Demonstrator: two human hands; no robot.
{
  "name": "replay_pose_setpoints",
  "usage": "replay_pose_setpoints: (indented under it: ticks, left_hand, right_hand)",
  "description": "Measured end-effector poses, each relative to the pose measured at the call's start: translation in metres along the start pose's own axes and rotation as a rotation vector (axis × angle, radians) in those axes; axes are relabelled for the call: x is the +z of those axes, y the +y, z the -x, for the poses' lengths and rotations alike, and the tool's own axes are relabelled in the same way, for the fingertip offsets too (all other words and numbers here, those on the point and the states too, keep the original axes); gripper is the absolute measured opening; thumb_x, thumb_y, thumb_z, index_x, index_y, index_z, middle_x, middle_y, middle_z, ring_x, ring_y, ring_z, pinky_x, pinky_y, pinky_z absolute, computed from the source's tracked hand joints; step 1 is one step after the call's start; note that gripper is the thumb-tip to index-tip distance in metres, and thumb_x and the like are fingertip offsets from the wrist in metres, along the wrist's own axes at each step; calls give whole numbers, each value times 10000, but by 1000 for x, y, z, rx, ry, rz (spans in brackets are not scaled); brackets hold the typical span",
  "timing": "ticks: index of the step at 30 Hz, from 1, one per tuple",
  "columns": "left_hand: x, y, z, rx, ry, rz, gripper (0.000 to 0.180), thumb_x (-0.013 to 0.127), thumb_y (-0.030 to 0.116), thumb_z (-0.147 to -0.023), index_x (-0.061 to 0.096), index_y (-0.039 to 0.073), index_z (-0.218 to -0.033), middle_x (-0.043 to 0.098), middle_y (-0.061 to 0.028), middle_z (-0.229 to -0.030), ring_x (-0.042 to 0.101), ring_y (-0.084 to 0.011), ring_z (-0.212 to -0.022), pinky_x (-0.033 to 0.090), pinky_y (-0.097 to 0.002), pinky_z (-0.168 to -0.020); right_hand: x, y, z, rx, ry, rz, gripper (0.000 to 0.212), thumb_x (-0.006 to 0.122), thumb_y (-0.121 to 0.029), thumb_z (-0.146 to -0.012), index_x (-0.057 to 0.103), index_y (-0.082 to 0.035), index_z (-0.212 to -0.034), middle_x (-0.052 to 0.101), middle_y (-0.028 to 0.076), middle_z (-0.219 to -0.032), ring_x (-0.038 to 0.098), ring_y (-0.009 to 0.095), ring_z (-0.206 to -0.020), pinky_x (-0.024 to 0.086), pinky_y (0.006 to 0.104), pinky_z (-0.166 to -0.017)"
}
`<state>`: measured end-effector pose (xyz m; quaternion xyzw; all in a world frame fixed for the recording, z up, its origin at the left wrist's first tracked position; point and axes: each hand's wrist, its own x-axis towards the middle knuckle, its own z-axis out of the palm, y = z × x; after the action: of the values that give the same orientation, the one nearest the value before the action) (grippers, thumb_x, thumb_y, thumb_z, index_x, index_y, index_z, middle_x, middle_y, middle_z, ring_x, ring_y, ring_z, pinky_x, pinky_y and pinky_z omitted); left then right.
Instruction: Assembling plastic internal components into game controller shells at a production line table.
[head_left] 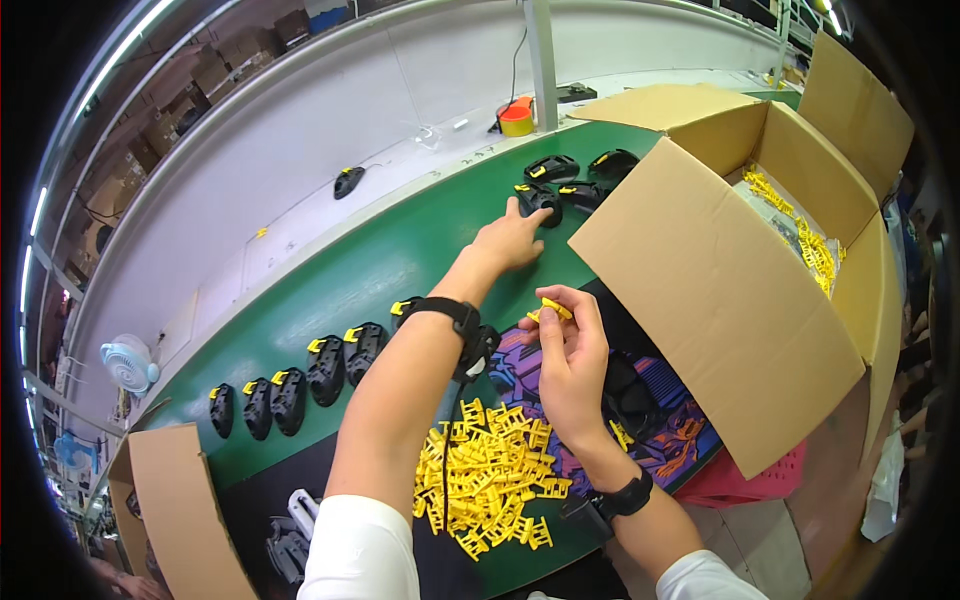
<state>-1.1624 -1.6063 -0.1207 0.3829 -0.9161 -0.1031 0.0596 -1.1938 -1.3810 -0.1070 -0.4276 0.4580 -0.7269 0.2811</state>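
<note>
My left hand (510, 240) reaches out over the green belt, its fingers around the near end of a black mouse shell (549, 202) that carries a yellow clip. Close beside that shell lie more black mouse shells (552, 169). Nearer to me, my right hand (572, 345) pinches small yellow plastic clips (552, 309) between thumb and fingers; how many is hard to make out. Below it a dark part (630, 395), partly hidden by the wrist, rests on a colourful patterned mat (680, 425). A big pile of yellow clips (485, 480) lies below my left forearm.
Several black mouse shells (325, 370) with yellow clips line the green belt (420, 235) at left. An open cardboard box (720, 300) holding yellow parts stands at right, another carton (190, 510) at lower left. Grey parts (290, 540) lie beside my left sleeve. A tape roll (516, 120) sits at back.
</note>
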Motion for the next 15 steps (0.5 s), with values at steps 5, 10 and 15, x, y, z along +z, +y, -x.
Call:
replay_pose_setpoints:
  ticks: [5,10,15]
  left_hand:
    - [13,4,-24,-108,66,50,635,702,369,-845,520,64,-1372,474,-331,-1316,632,-480,-1070,539,-493,-937]
    - [1,-14,9,-201,204,7,708,809,582,-698,708,-74,-944,676,-308,-1024,684,-430,-978,567,-460,-867]
    - [-40,1,75,-532,234,587,611,743,549,-757,712,-62,-739,717,-207,-771,740,-272,-739,605,-393,-669]
  right_hand:
    - [3,-3,-2,25,9,-52,209,485,4,-1019,561,47,-1209,534,102,-1074,678,161,-911,576,265,-741]
    - [3,7,-2,128,-50,-239,201,578,37,-974,517,35,-1166,607,108,-1078,682,146,-933,562,239,-721]
    - [2,2,-7,110,-89,-270,151,546,-48,-1024,420,-45,-1109,605,78,-935,679,146,-873,532,231,-642]
